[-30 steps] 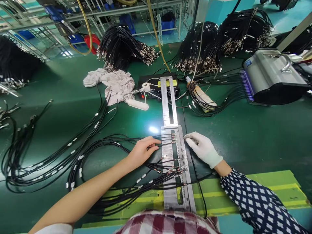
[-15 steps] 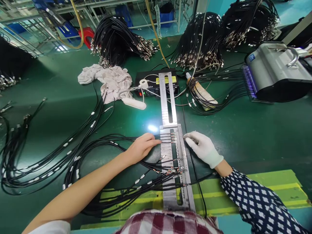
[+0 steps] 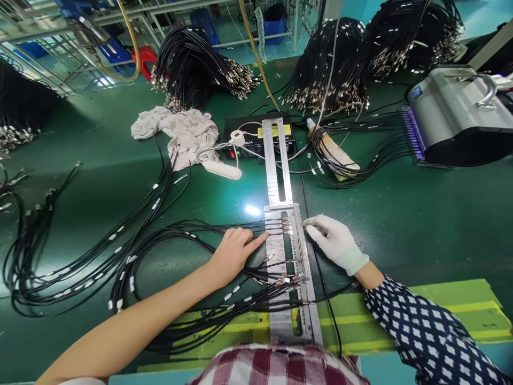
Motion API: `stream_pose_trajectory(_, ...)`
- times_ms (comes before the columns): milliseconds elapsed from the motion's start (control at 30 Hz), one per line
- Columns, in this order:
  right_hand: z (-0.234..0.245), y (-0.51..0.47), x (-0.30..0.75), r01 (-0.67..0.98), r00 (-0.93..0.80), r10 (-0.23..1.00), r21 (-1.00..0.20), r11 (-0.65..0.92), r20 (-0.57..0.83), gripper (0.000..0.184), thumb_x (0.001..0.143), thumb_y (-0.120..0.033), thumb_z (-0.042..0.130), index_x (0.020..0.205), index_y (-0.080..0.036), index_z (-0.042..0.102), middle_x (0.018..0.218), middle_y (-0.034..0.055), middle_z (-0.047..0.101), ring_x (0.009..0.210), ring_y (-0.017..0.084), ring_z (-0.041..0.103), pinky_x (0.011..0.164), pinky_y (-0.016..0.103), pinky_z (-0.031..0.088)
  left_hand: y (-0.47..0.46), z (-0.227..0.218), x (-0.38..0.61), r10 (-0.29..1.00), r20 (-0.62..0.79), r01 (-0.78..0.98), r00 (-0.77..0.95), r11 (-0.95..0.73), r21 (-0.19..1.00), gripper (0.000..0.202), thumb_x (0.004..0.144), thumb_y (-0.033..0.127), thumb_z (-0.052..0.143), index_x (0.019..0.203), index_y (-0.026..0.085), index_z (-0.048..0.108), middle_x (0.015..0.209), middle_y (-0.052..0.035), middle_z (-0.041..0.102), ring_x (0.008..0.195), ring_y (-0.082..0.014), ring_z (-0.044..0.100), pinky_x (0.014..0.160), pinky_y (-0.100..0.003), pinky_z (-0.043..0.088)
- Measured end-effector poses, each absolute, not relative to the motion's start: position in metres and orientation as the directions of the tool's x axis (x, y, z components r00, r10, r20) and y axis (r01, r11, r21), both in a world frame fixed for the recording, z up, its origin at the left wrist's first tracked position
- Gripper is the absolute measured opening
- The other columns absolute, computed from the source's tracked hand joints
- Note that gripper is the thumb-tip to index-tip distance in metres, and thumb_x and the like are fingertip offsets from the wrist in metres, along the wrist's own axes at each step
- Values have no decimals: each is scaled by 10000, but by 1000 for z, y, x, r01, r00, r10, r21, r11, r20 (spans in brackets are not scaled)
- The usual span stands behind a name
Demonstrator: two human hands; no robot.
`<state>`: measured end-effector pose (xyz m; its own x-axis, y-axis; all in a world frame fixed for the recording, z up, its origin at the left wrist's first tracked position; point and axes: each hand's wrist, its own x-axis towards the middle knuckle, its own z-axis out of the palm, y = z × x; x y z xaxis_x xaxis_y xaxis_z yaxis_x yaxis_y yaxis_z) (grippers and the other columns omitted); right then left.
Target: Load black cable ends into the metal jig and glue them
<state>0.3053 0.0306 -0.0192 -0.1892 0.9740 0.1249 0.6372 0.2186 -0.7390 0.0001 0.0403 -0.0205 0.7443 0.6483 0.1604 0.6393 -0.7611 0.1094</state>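
A long slotted metal jig [image 3: 275, 247] lies lengthwise before me, with several thin black cables [image 3: 208, 225] laid across it. Their metal-tipped ends [image 3: 286, 225] reach the slot. My bare left hand [image 3: 234, 254] rests palm down over the cables at the jig's left edge. Its thumb stretches onto the jig, apart from the other fingers. My right hand [image 3: 334, 240], in a white glove, sits just beyond the jig's right rail with thumb and forefinger pinched together. Whatever those grey fingertips may hold is too small to make out. Nearer me, another cable bundle [image 3: 256, 297] crosses the jig.
A black control box [image 3: 234, 125] stands behind the jig, beside crumpled white cloth [image 3: 192, 133]. To the right is a silver machine [image 3: 457, 115] with purple light and cables running into it. Large cable bundles [image 3: 196, 64] line the back; looser cables [image 3: 24, 267] lie left.
My left hand has drawn back slightly toward me, its fingers parting from the thumb, which remains at the jig. My right hand keeps its pinch at the rail.
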Motion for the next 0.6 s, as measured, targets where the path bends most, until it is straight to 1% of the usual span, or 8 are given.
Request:
stream_pose_trajectory(100, -20, 31, 305, 638, -173, 976, -740, 214, 133, 197, 958, -323, 500, 964, -253, 684, 942, 28, 733, 863, 215, 672, 802, 361, 533, 38, -22, 1, 660, 100, 648, 744, -750, 129, 467, 992, 97, 322, 1413, 204, 492, 947, -78, 578, 846, -206, 449, 736, -343, 337)
stream_pose_trajectory(233, -22, 32, 305, 623, -158, 978, -755, 207, 138, 192, 948, -326, 511, 965, -251, 687, 976, 27, 741, 888, 219, 691, 817, 360, 555, 43, -25, 1, 664, 115, 634, 739, -743, 214, 434, 1016, 142, 304, 1395, 211, 504, 953, -76, 582, 849, -196, 474, 732, -331, 353)
stream_pose_trajectory(300, -24, 32, 305, 615, -161, 977, -760, 210, 139, 197, 950, -338, 512, 976, -251, 686, 985, 28, 742, 903, 218, 696, 823, 353, 560, 45, -24, 4, 661, 129, 624, 739, -744, 239, 418, 1020, 156, 304, 1380, 201, 513, 966, -80, 586, 855, -196, 484, 735, -329, 363)
stream_pose_trajectory(500, -26, 31, 307, 608, -159, 978, -768, 203, 133, 214, 954, -362, 513, 988, -243, 688, 1005, 33, 742, 920, 218, 695, 829, 353, 556, 51, -15, 30, 594, 134, 556, 793, -796, 239, 432, 996, 119, 307, 1348, 191, 546, 998, -96, 594, 881, -212, 502, 757, -344, 391)
stream_pose_trajectory(600, -27, 32, 307, 594, -152, 980, -780, 197, 132, 220, 953, -367, 513, 988, -245, 692, 1001, 33, 742, 917, 216, 694, 840, 356, 555, 54, -16, 39, 592, 127, 550, 796, -794, 257, 417, 989, 127, 308, 1313, 158, 567, 1000, -106, 618, 884, -218, 527, 762, -354, 429)
